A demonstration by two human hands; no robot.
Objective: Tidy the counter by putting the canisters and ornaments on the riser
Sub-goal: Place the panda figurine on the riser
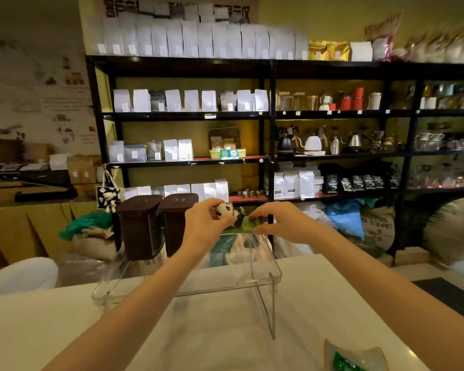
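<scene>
A clear acrylic riser [263,274] stands on the white counter [65,330]. Two dark brown canisters [141,226] [176,218] sit side by side on its left part. A panda ornament [225,210] on a green base [248,226] rests on the riser's right part. My left hand [206,220] grips the panda's white head from the left. My right hand [281,223] pinches the green base at its right edge. Part of the ornament is hidden behind my fingers.
A glass dish with something green [355,357] lies at the counter's near right edge. Behind the counter stand tall black shelves [271,113] with bags, kettles and jars. Sacks [91,236] lie on the floor beyond, and a white chair back [22,274] shows at left.
</scene>
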